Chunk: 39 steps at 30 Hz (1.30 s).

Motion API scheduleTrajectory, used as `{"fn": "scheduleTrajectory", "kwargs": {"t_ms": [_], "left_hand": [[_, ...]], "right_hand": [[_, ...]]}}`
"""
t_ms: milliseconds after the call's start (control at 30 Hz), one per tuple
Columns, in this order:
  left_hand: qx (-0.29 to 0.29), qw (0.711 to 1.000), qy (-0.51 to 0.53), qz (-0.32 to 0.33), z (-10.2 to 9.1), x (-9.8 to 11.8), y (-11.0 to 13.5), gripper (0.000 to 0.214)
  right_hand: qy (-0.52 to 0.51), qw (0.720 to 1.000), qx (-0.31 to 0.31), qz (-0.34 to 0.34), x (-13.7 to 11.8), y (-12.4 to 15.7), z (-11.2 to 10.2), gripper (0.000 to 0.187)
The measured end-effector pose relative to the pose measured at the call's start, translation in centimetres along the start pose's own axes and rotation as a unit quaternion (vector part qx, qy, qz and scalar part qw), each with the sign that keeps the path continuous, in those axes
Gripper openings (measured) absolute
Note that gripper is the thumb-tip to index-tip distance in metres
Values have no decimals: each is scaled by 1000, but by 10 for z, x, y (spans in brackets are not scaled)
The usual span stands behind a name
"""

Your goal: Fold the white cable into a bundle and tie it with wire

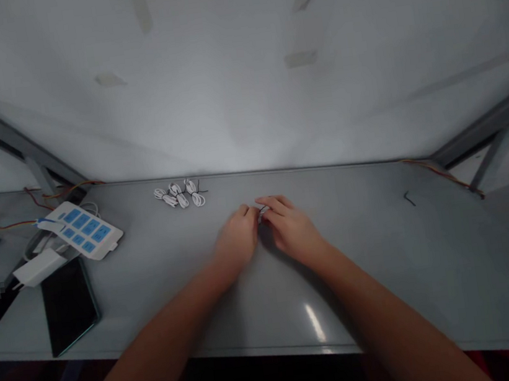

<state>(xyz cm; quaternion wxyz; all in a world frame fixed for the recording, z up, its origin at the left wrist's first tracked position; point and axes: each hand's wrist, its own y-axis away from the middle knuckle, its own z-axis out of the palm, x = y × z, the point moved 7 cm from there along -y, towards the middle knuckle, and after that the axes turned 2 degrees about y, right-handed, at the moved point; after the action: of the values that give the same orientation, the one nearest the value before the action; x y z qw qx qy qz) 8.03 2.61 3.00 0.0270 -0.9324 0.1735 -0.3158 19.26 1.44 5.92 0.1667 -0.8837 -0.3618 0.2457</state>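
Note:
My left hand (238,237) and my right hand (294,229) meet over the middle of the table, fingers pinched together. Between their fingertips shows a small piece of white cable (262,212) with a thin black tie at it; most of it is hidden by the fingers. Both hands are closed on this bundle. To the left, near the back edge, three coiled white cables (179,195) lie side by side, bound with black ties.
On the left lie a white power strip (107,241) with blue labels, a white charger (39,267) and a dark phone or tablet (69,308). A short black tie (409,198) is at the right. Coloured wires (440,172) run along the back corner, below a white wall (241,92).

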Motion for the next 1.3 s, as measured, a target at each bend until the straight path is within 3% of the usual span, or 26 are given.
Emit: {"fn": "scheduleTrajectory", "kwargs": {"t_ms": [100,200,333,400,600,700,833,1000,1100,1200,1300], "left_hand": [[5,999,33,8,0,-2,1,27],[21,987,158,-30,-2,-13,-1,23],[-33,912,397,-100,7,-27,-8,31],[-32,882,458,-103,7,-28,-10,41],[-37,832,539,-123,12,-26,-8,48],[-40,819,558,-127,11,-23,-7,46],[-24,825,552,-121,6,-19,-8,42],[-24,828,545,-128,4,-19,-7,42],[-37,827,544,-136,4,-21,-7,41],[-58,806,567,-161,6,-23,-5,40],[-84,760,613,-197,10,-23,-3,41]], "right_hand": [[-34,999,-3,22,6,2,3,30],[-75,995,21,69,15,4,1,23],[-155,970,92,163,32,8,-7,14],[-218,945,110,218,41,12,-5,11],[-387,863,81,313,50,15,8,13],[-411,849,76,325,49,14,9,13],[-433,837,77,327,48,13,11,13],[-447,828,68,331,49,15,14,16],[-430,838,41,334,54,16,15,21],[-398,862,34,312,56,14,11,20],[-328,908,78,250,49,10,-3,13]]}}
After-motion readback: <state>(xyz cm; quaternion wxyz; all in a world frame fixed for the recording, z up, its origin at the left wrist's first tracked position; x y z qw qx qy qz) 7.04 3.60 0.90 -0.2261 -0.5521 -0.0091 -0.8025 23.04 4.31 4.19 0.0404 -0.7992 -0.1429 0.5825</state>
